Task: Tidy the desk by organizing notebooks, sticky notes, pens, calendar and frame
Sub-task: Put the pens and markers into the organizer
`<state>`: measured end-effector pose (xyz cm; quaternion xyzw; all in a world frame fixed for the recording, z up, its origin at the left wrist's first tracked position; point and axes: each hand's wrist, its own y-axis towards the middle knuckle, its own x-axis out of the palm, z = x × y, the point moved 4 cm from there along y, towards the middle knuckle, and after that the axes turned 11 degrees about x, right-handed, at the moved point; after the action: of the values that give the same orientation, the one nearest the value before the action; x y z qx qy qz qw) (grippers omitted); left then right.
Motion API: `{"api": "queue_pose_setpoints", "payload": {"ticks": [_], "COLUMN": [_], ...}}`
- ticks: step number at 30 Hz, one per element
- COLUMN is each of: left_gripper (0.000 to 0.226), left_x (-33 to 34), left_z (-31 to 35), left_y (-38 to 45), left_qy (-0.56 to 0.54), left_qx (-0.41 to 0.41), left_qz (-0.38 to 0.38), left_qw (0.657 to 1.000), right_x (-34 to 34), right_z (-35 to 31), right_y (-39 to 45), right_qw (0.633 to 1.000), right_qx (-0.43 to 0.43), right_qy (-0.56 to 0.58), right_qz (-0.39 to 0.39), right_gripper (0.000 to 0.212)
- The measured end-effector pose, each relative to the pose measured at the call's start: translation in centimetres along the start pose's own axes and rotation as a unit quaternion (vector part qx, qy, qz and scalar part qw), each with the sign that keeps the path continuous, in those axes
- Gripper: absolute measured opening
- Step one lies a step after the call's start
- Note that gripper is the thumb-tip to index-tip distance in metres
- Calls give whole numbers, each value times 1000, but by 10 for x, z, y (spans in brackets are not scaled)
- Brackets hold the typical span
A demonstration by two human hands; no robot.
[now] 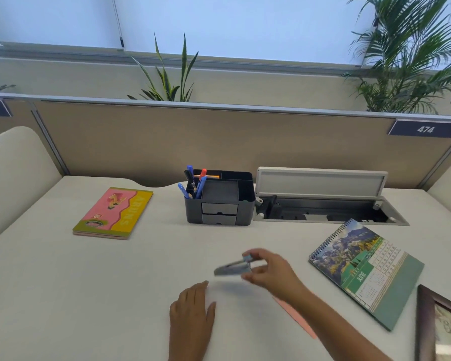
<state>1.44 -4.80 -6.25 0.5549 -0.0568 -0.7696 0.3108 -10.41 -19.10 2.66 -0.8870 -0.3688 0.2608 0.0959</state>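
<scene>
My right hand holds a small blurred grey object just above the desk's middle; what it is I cannot tell. Flat on the desk near the front lies my left hand, fingers together, nothing in it. A pink and yellow notebook lies at the left. The black organiser at the back holds several pens and an orange pad. A spiral desk calendar lies flat at the right. A dark picture frame shows at the lower right corner. A pink sheet peeks from under my right forearm.
An open cable tray with its lid raised is set into the desk behind the calendar. A beige partition closes the back. Plants stand behind it.
</scene>
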Motion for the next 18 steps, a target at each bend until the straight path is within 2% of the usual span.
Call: {"api": "queue_pose_setpoints", "payload": {"ticks": [5, 9, 13, 18], "left_gripper": [35, 32, 30, 31], "left_x": [12, 18, 23, 27], "left_z": [2, 0, -4, -7], "left_y": [15, 18, 20, 25], "left_qy": [49, 50, 54, 61], "left_qx": [21, 45, 49, 53], "left_qz": [2, 22, 30, 48], "left_qw": [999, 997, 997, 996], "right_x": [-62, -89, -93, -88], "right_z": [-79, -126, -135, -129], "right_y": [55, 111, 160, 193], "right_qw": [979, 949, 926, 925], "right_qx": [-108, -163, -158, -124], "right_qy": [-86, -163, -268, -312], "right_qz": [147, 217, 216, 179], "right_gripper": [35, 35, 38, 42]}}
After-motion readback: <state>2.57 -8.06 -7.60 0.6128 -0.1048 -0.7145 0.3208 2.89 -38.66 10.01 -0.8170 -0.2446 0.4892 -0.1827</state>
